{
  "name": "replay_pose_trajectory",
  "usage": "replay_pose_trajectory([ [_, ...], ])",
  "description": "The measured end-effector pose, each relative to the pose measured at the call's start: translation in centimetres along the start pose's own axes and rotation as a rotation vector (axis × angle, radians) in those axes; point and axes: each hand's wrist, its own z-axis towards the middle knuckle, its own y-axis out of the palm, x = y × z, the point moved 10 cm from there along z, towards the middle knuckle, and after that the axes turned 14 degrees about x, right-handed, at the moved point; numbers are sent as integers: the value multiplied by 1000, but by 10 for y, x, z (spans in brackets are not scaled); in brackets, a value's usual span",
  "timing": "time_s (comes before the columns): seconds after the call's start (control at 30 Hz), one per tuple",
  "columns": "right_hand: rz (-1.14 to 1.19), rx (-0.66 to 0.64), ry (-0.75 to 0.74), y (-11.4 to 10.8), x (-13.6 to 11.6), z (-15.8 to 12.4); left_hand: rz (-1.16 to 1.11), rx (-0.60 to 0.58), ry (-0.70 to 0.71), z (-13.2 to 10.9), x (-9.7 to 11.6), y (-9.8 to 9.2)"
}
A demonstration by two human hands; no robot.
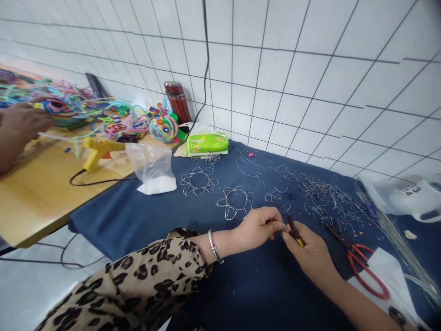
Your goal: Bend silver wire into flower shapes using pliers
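My left hand [260, 227] reaches in with its thumb and fingers pinched together; whatever lies between the fingertips is too small to make out. Close beside it, my right hand [308, 248] is closed around a pair of pliers [292, 227] with dark jaws pointing up and a bit of yellow handle showing. Just beyond my left hand lies a flower-shaped wire frame [236, 200], a ring with looped petals. A second wire flower frame [199, 181] rests farther left. Short bent wire pieces [274, 195] are scattered past my fingertips.
Red-handled scissors [367, 271] and a heap of wire offcuts [327, 195] lie right, near a white jug [413, 197]. Tissue pack [207, 143], plastic bag [153, 168] and yellow glue gun [99, 154] stand left. Another person's hand [25, 122] works over colourful strips.
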Motion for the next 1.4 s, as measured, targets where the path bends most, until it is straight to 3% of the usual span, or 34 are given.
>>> replay_pose_trajectory([
  [0.2, -31, -14, -63, 4, -3, -1, 11, 5, 6, -1, -4, 2],
  [0.37, 7, -58, 49, 9, 6, -3, -28, -74, -49, 1, -5, 5],
  [0.5, 42, -134, 123, 11, 12, -2, 53, 54, -20, 13, 4, -21],
  [0.57, -45, -127, 55, 6, 12, 3, 55, 140, -5, 19, 9, -36],
  [0.67, -279, 1, -191, -11, 2, 12, 15, 233, -4, 22, 11, -51],
  [0.77, -516, 136, -445, -21, -11, 14, -14, 275, -15, 23, 10, -56],
  [0.83, -571, 143, -510, -19, -14, 14, -22, 277, -17, 22, 9, -55],
  [1.07, -493, -13, -404, -4, -4, 10, -32, 257, -6, 21, 7, -52],
  [1.4, -471, -12, -391, -1, 0, 7, -16, 213, -20, 19, 7, -44],
])
